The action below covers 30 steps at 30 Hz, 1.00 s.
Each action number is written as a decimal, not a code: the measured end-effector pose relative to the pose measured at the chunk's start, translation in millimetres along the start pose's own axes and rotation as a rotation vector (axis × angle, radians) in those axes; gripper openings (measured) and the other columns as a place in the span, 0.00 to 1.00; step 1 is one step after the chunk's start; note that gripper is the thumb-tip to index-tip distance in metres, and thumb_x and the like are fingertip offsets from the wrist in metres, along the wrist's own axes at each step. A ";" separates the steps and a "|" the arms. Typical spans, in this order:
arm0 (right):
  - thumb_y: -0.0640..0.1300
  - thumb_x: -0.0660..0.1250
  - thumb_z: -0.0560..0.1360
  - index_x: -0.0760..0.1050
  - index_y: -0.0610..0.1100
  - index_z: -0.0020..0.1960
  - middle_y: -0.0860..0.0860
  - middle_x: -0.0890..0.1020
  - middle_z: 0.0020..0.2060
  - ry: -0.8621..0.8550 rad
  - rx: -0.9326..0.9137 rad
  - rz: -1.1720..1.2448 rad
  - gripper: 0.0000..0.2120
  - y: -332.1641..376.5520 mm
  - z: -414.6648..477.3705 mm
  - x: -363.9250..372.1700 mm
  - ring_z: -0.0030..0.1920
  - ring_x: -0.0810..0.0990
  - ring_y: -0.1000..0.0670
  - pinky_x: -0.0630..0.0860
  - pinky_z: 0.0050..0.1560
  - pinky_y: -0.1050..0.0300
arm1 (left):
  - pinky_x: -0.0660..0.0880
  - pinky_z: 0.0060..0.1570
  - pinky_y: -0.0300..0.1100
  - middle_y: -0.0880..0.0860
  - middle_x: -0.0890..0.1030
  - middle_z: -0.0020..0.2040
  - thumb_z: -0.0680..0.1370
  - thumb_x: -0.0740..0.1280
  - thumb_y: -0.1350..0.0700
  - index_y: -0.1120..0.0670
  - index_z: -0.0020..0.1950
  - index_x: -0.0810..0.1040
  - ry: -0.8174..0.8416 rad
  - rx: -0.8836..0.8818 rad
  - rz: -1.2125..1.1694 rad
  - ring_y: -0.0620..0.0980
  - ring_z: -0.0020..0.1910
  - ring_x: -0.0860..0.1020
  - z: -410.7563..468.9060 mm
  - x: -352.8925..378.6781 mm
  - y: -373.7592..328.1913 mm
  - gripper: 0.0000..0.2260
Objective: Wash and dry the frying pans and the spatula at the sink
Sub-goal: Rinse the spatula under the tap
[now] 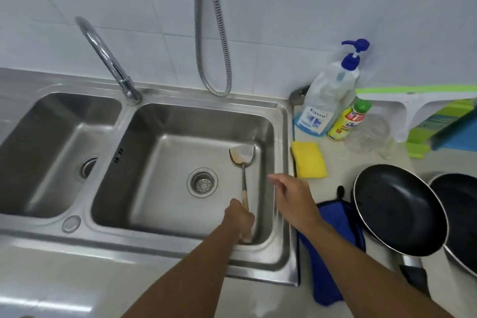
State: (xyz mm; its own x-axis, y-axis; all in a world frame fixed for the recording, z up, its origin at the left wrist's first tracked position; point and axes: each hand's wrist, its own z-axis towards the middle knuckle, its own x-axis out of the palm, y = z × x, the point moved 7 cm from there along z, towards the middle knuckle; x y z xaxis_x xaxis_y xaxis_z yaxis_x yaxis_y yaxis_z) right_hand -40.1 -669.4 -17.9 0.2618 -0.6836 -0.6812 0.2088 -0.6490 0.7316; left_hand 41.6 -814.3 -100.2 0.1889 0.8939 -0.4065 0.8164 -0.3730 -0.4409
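While the spatula (243,178) lies in the right basin of the sink (282,137), its long axis runs from the near wall toward the far right corner, blade end pointing away from the person and slightly right. The blade, with brownish residue on it, rests near the basin's right wall, and the wooden handle comes down to the near right corner. The left hand (240,219) is clamped around that handle, fist closed, forearm reaching in over the near rim.

Most of the basin floor is bare around the drain (202,182), leaving open room to the left of the spatula; to its right the wall is close. The faucet (103,54) arcs over the divider between the two basins.

The right hand (289,196) hovers above the sink's right rim, fingers spread loosely apart and holding nothing, wrist bent inward toward the basin. On the counter just beside that rim sits a yellow sponge (309,159), with a blue cloth (340,248) nearer the person. Two black frying pans (398,210) sit at the far right, one overlapping the other, the left one partly over the cloth.
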 end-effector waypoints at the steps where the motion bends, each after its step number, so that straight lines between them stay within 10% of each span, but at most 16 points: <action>1: 0.36 0.62 0.81 0.81 0.44 0.63 0.51 0.85 0.55 -0.024 0.008 0.003 0.14 0.1 1.3 2.8 0.54 0.82 0.54 0.77 0.59 0.62 | 0.75 0.43 0.44 0.56 0.76 0.55 0.80 0.62 0.63 0.59 0.66 0.66 0.035 -0.006 -0.066 0.56 0.53 0.81 4.9 1.4 3.0 0.15; 9: 0.36 0.64 0.80 0.83 0.43 0.59 0.50 0.86 0.52 -0.107 0.093 -0.026 0.12 5.7 8.1 31.7 0.53 0.84 0.51 0.78 0.59 0.59 | 0.65 0.19 0.32 0.57 0.71 0.37 0.87 0.54 0.46 0.61 0.70 0.69 0.076 -0.124 -0.328 0.51 0.29 0.68 12.9 -53.8 31.1 0.21; 20: 0.33 0.64 0.78 0.84 0.43 0.57 0.51 0.87 0.51 -0.042 -0.044 -0.048 0.14 108.5 82.3 74.0 0.50 0.83 0.56 0.69 0.53 0.79 | 0.67 0.28 0.40 0.58 0.76 0.46 0.87 0.56 0.49 0.61 0.56 0.74 0.083 0.016 -0.323 0.49 0.29 0.67 -7.1 -168.0 77.9 0.16; 30: 0.26 0.54 0.75 0.74 0.47 0.71 0.45 0.79 0.67 0.265 -0.233 -0.069 0.30 242.1 202.6 136.9 0.67 0.77 0.48 0.72 0.68 0.57 | 0.62 0.25 0.38 0.56 0.75 0.41 0.87 0.58 0.53 0.62 0.57 0.77 0.037 0.072 -0.307 0.46 0.26 0.65 -14.3 -237.9 114.0 0.13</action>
State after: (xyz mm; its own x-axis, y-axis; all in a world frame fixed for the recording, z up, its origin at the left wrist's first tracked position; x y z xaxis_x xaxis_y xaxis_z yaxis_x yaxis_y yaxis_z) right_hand -144.6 -987.8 60.5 0.4686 -0.5109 -0.7207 0.4359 -0.5759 0.6917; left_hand 97.6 -1065.9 -42.3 -0.0390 0.9755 -0.2167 0.7980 -0.1001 -0.5942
